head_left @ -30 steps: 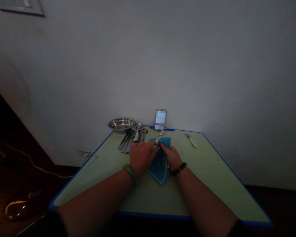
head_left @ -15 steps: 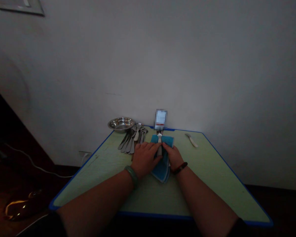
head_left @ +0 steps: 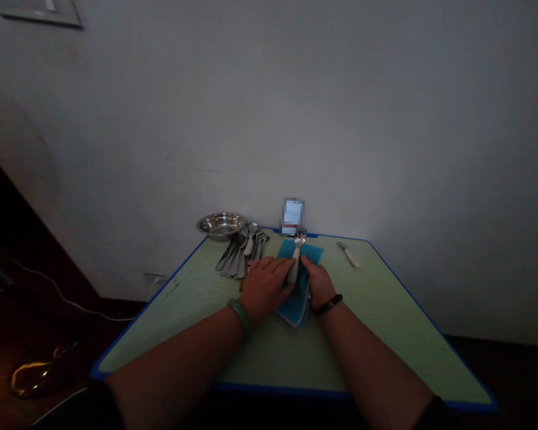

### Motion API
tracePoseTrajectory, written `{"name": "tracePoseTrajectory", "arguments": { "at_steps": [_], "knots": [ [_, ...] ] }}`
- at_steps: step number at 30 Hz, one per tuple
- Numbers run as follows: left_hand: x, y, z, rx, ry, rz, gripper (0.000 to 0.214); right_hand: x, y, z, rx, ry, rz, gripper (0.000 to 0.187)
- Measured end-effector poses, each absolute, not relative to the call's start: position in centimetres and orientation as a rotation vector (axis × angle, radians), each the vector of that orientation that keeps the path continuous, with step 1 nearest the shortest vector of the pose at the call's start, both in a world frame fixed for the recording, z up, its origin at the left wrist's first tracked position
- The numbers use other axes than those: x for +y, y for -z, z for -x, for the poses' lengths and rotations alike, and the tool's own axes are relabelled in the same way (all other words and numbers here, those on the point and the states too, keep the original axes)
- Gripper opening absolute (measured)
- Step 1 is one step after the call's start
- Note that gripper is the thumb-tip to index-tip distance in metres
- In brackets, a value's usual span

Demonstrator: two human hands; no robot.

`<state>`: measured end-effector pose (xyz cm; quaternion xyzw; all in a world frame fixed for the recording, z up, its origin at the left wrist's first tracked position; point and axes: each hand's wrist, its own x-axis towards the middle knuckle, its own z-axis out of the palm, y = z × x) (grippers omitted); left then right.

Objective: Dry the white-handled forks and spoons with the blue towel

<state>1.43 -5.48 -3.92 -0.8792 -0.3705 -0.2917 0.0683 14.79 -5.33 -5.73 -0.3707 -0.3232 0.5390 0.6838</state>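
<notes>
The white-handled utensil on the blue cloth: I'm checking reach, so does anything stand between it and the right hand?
Nothing visible does: the white-handled utensil lies on the blue cloth, and the right hand rests beside it, with only cloth between them.

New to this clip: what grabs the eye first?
The bright blue folded cloth stands out at the middle of the green, blue-edged table, with the left hand and right hand flat on it either side of a pale-handled utensil lying on top. Next comes the shiny steel bowl at the far left corner, with a heap of metal cutlery on the table just beside it.
</notes>
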Motion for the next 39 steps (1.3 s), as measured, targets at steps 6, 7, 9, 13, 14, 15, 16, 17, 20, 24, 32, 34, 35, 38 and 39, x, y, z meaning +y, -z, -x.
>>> {"name": "tracePoseTrajectory", "arguments": {
  "at_steps": [6, 7, 9, 13, 14, 15, 16, 17, 20, 24, 32, 34, 35, 38, 39],
  "knots": [
    [-5.64, 3.72, -1.46, -1.129, 0.904, 2.647, 0.041, -5.34, 5.74, -14.76, -0.735, -1.212, 0.827, 0.022],
    [-5.68, 3.68, -1.45, -1.132, 0.903, 2.647, 0.041, -5.35, 5.74, -14.78, -0.735, -1.211, 0.831, 0.021],
    [-5.73, 3.60, -1.42, -1.129, 0.896, 2.650, 0.042, -5.37, 5.75, -14.83, -0.737, -1.221, 0.825, 0.021],
    [-5.77, 3.54, -1.38, -1.118, 0.910, 2.646, 0.042, -5.44, 5.80, -14.84, -0.752, -1.242, 0.824, 0.022],
    [-5.76, 3.55, -1.37, -1.119, 0.914, 2.642, 0.043, -5.48, 5.78, -14.81, -0.752, -1.242, 0.831, 0.021],
    [-5.75, 3.55, -1.38, -1.123, 0.916, 2.638, 0.043, -5.54, 5.74, -14.76, -0.750, -1.247, 0.836, 0.020],
    [-5.73, 3.56, -1.38, -1.127, 0.915, 2.634, 0.044, -5.61, 5.66, -14.69, -0.748, -1.259, 0.835, 0.020],
    [-5.72, 3.57, -1.38, -1.130, 0.913, 2.631, 0.045, -5.68, 5.57, -14.62, -0.747, -1.273, 0.830, 0.020],
    [-5.71, 3.59, -1.39, -1.142, 0.906, 2.619, 0.046, -5.86, 5.26, -14.43, -0.744, -1.299, 0.825, 0.022],
    [-5.72, 3.61, -1.40, -1.155, 0.908, 2.611, 0.045, -5.88, 5.20, -14.42, -0.769, -1.293, 0.835, 0.023],
    [-5.50, 3.78, -1.45, -1.190, 0.937, 2.606, 0.046, -5.72, 5.58, -14.62, -0.856, -1.285, 0.871, 0.031],
    [-5.43, 3.84, -1.46, -1.196, 0.943, 2.603, 0.045, -5.75, 5.51, -14.63, -0.872, -1.279, 0.881, 0.031],
    [-5.40, 3.87, -1.47, -1.201, 0.942, 2.602, 0.045, -5.76, 5.50, -14.62, -0.877, -1.282, 0.879, 0.031],
    [-5.41, 3.89, -1.47, -1.219, 0.935, 2.593, 0.046, -5.74, 5.57, -14.59, -0.886, -1.308, 0.872, 0.031],
    [-5.43, 3.88, -1.47, -1.224, 0.938, 2.587, 0.046, -5.71, 5.64, -14.57, -0.887, -1.314, 0.869, 0.031]
  ]
}}
